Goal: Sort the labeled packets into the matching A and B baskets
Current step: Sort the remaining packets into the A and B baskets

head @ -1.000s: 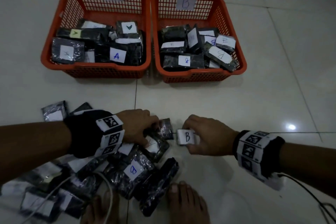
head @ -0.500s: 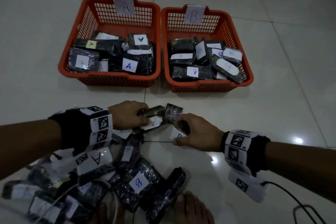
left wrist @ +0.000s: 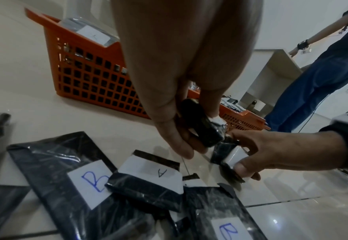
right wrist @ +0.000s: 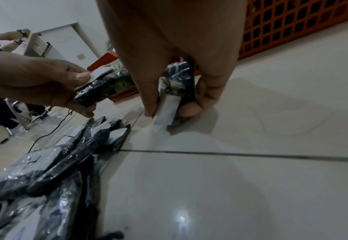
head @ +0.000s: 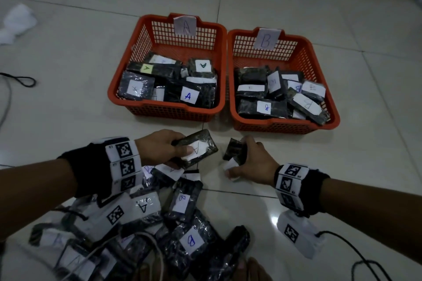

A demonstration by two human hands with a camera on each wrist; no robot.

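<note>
Left hand [head: 159, 147]: grip closed on packet marked A [head: 196, 151], thumb on label, held above floor near pile [head: 178, 223]. Right hand [head: 250, 162]: grip pinching second packet [head: 235, 151], label side down, letter not readable. Basket A [head: 164, 107] and basket B [head: 283, 124] side by side ahead, both part-filled w/ packets.
</note>
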